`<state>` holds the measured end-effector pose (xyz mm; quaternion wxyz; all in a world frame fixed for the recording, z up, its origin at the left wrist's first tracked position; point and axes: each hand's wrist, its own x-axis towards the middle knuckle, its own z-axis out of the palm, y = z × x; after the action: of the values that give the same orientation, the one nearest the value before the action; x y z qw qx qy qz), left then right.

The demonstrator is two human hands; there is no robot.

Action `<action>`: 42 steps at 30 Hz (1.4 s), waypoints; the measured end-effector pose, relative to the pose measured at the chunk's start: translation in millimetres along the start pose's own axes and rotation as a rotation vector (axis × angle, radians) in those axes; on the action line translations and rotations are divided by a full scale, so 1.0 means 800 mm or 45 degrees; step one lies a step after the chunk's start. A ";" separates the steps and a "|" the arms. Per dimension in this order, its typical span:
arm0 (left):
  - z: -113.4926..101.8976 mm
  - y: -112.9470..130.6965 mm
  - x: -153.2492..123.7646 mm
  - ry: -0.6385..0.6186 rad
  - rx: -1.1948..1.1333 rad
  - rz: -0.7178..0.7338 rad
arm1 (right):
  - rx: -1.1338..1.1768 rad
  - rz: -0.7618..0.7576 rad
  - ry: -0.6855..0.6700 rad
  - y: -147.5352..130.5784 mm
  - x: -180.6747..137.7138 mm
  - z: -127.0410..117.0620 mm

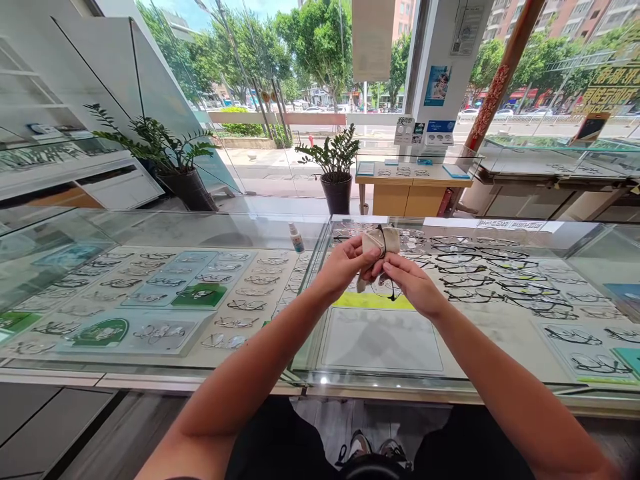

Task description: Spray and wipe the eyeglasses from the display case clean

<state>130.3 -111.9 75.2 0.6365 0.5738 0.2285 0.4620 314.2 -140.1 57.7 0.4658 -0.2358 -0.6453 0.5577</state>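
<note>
Above the glass counter, both my hands meet around a pair of dark-rimmed eyeglasses (393,291) and a beige cloth (389,240). My left hand (353,259) is closed on the cloth, which is folded over part of the glasses. The fingers of my right hand (411,280) pinch the frame from the other side. One lens and a dark rim hang below the fingers; the rest of the glasses is partly covered by cloth and fingers. A small spray bottle (297,239) stands upright on the counter, to the left of my hands.
Under the glass top (380,340) lie rows of eyeglasses (465,267). A second display case (195,240) with more frames adjoins on the left. Beyond the counter stand potted plants (336,180), a wooden display cabinet (413,197) and large windows.
</note>
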 end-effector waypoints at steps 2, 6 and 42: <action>0.001 0.002 0.000 -0.072 0.001 -0.020 | -0.011 0.010 0.011 -0.001 0.000 0.000; 0.005 0.001 -0.001 -0.053 -0.062 0.016 | 0.015 0.039 0.023 -0.001 -0.001 0.001; -0.035 0.014 0.006 -0.174 0.145 0.062 | -0.024 0.101 0.073 -0.009 -0.002 -0.019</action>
<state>105.9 -94.5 80.0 0.6056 0.6445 0.1965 0.4235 329.6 -135.6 63.4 0.4595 -0.2816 -0.6269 0.5627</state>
